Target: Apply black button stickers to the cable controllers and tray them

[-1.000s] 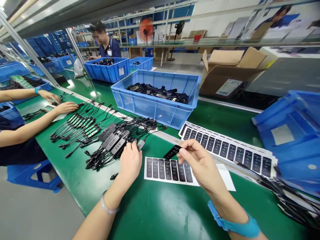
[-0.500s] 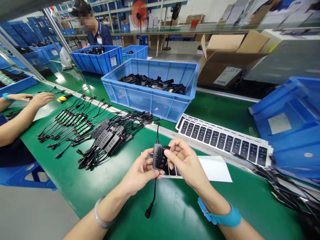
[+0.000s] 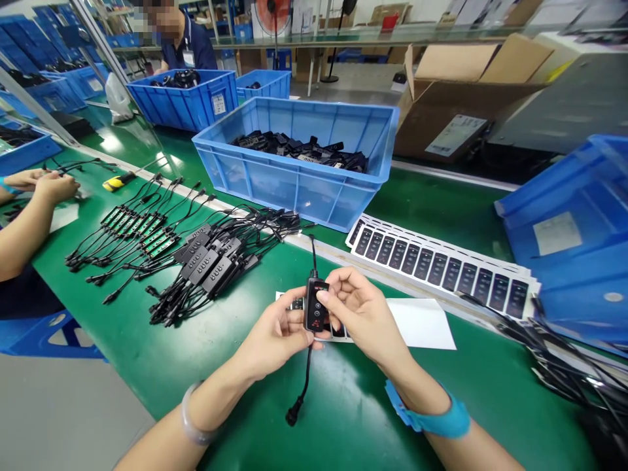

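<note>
Head view, centre: left hand (image 3: 275,333) and right hand (image 3: 363,311) pinching a black cable remote (image 3: 314,304) upright, its face left uncovered.

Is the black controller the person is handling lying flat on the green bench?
No, the black cable controller is held up between the left hand and right hand, above the green workbench.
</note>
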Motion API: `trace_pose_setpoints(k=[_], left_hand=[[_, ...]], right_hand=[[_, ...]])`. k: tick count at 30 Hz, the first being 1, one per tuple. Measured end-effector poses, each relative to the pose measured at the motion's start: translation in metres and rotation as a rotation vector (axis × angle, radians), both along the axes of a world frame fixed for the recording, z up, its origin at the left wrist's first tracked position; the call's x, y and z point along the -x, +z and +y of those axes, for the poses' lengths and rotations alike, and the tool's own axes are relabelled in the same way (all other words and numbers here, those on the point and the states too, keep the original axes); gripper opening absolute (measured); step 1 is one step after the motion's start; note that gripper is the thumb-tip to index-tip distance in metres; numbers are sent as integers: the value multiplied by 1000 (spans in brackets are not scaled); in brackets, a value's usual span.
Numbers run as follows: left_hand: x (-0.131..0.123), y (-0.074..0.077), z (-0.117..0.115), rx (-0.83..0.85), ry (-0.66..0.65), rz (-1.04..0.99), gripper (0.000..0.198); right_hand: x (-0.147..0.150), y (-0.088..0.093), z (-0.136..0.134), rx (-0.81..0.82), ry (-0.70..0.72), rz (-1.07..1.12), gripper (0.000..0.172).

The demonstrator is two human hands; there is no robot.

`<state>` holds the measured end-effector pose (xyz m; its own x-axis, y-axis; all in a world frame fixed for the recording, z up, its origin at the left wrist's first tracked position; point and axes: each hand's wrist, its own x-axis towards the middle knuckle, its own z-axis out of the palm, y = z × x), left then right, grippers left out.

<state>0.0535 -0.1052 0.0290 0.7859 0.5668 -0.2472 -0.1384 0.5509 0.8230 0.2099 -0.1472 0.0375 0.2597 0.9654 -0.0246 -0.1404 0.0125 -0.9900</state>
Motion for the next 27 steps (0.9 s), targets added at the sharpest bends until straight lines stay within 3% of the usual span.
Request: trace_pose_setpoints(k=[27], left_hand=[[0,2,-1,11,3,14,67]], right_hand=[[1,1,0,11,-1,8,28]])
